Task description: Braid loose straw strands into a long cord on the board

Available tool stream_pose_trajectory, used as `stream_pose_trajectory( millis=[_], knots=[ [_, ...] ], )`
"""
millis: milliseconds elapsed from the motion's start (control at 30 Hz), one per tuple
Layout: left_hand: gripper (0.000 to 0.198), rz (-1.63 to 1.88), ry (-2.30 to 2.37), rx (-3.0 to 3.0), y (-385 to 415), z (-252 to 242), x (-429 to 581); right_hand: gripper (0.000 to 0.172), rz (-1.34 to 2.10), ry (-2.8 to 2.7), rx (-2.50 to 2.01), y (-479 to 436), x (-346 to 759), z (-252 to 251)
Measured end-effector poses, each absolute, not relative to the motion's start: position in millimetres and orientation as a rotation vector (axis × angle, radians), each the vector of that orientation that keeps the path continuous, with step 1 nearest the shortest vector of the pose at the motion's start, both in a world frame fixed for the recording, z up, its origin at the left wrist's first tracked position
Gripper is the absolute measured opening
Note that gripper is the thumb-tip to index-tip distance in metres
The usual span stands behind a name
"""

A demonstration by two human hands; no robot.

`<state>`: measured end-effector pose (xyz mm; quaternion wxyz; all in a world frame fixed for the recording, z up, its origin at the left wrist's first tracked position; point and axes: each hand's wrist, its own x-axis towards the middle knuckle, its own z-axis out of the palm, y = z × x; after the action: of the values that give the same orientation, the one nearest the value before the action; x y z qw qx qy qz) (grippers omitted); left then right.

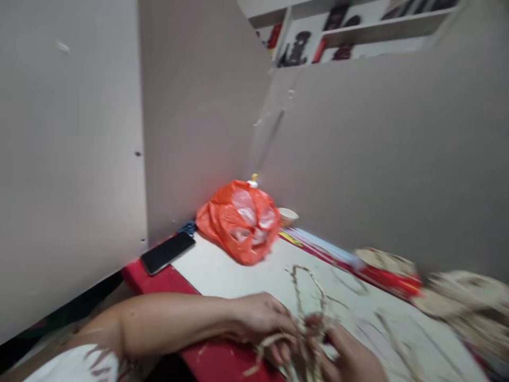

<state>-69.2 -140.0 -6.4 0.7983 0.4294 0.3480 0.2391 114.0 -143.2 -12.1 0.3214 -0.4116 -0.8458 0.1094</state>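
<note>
In the head view, my left hand (264,321) reaches in from the lower left with its fingers curled around tan twisted cord (298,284). My right hand (344,353), at the bottom edge, pinches the same cord close beside it. A loop of the cord stands up above both hands, and a loose end (256,363) hangs out below my left hand. Motion blur and the fingers themselves hide exactly how the strands cross between the hands.
An orange plastic bag (238,223) sits at the back corner, with a black phone (167,252) to its left and a small cup (287,216) behind. Loose strands lie on the white board (226,273). Bundles of pale fibre (469,302) line the right side by the grey wall.
</note>
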Motion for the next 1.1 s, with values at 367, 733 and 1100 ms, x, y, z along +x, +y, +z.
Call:
stream_pose_trajectory(
  millis=[367,733,1100],
  knots=[
    [0.023,0.643,0.556,1.126,-158.0,35.2,-88.1,0.019,1.002,-1.66,-1.154,-159.8,98.2,40.3],
    [0.02,0.598,0.39,0.998,-152.4,36.0,-96.6,0.015,1.968,-1.08,-0.468,-157.0,104.4,32.5],
    [0.024,0.736,0.343,0.989,-145.8,42.1,-107.6,0.011,1.431,-1.054,-0.703,-154.7,115.9,39.3]
  ],
)
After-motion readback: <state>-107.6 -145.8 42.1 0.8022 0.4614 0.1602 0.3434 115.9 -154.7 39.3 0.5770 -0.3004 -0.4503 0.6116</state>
